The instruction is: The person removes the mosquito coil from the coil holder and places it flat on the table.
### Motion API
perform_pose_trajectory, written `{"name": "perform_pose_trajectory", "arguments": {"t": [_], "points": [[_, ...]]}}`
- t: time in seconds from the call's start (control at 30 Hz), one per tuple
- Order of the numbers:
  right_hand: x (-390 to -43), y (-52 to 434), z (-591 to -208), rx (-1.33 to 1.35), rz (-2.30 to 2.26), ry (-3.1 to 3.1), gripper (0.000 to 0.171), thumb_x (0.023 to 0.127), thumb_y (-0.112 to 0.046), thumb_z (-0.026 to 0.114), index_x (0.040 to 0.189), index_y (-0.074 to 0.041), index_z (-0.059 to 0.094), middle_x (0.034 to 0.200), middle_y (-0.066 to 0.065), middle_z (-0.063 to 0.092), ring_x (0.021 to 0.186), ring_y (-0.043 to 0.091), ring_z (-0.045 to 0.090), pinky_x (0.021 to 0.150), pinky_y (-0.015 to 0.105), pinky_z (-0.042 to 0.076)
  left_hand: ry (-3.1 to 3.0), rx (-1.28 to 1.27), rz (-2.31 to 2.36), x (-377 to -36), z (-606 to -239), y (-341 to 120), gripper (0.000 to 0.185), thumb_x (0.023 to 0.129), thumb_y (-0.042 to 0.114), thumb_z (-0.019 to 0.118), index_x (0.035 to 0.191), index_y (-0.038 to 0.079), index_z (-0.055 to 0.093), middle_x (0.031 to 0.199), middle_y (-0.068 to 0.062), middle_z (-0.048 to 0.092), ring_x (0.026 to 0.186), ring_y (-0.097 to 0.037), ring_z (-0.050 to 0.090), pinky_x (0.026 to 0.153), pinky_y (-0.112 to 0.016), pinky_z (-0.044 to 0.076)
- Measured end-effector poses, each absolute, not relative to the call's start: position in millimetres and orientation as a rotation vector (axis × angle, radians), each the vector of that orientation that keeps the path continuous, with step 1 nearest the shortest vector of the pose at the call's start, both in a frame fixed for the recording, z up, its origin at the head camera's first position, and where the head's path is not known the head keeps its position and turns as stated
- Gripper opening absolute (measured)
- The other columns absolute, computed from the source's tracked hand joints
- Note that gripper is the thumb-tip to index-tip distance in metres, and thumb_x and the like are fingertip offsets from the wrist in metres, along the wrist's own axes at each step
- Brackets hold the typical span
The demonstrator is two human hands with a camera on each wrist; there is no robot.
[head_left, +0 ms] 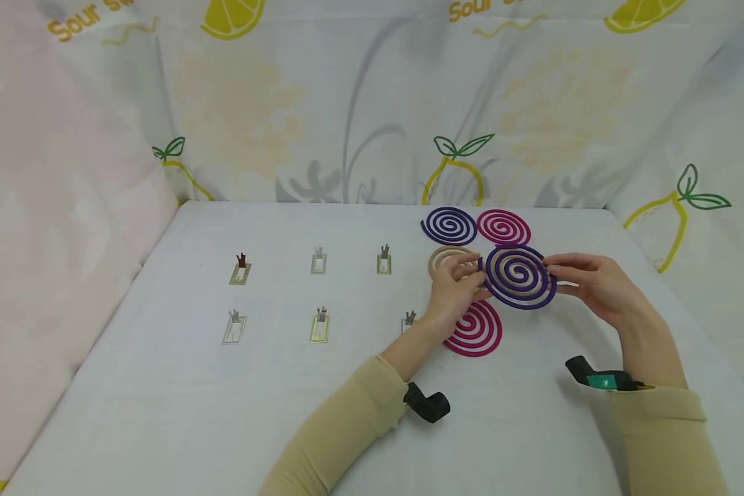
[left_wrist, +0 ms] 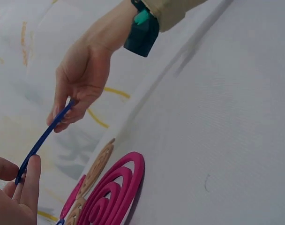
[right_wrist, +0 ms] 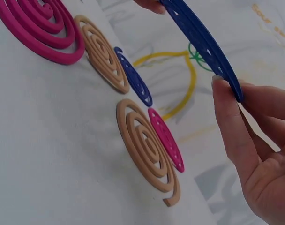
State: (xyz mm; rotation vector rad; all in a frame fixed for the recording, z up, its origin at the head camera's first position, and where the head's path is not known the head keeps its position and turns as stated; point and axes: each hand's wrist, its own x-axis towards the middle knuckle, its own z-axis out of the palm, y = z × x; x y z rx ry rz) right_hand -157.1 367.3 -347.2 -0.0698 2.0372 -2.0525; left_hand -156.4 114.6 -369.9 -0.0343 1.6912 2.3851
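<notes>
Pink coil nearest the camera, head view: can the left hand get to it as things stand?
Probably yes, but not freely. The pink coil lies flat right beside the left hand with nothing over it; that hand, though, is pinching the purple coil with the right hand.

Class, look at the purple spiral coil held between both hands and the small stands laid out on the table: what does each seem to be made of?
The purple spiral coil looks like a matte, pressed solid, possibly incense paste: thin, flat, stiff, with no shine. The small stands seem to be thin sheet metal, judging by their pale glint and upturned prongs, though they are too small to be sure.
</notes>
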Motion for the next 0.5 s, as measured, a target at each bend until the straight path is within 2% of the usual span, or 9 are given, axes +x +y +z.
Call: {"name": "perform_pose_trajectory", "arguments": {"t": [0.17,0.27,0.5], "points": [[-155,377,-353,-0.108,-1.968,2.082,0.023,0.099,-0.002,0.057,0.111,-0.009,0.075,0.106,-0.007,0.072,0.096,0.007,0.065,0.081,0.024,0.060,1.735,-0.042,2.336,-155,-377,118,0.028,0.094,-0.004,0.061,0.122,0.000,0.063,0.107,-0.010,0.068,0.085,-0.016,0.069,0.079,-0.034,0.062],[-156,382,-357,-0.118,-1.922,2.114,0.023,0.099,-0.002,0.057,0.112,-0.009,0.075,0.106,-0.007,0.072,0.096,0.007,0.066,0.080,0.025,0.060,1.748,-0.038,2.332,-155,-380,119,0.025,0.094,-0.004,0.060,0.119,-0.001,0.065,0.108,-0.011,0.069,0.089,-0.018,0.070,0.079,-0.034,0.062],[-159,391,-364,-0.165,-1.858,2.150,0.026,0.099,0.000,0.056,0.118,-0.010,0.072,0.109,-0.008,0.072,0.098,0.006,0.067,0.080,0.026,0.060,1.794,-0.042,2.298,-152,-384,121,0.026,0.093,-0.006,0.061,0.118,-0.002,0.068,0.104,-0.009,0.068,0.082,-0.015,0.069,0.079,-0.034,0.062]]}}
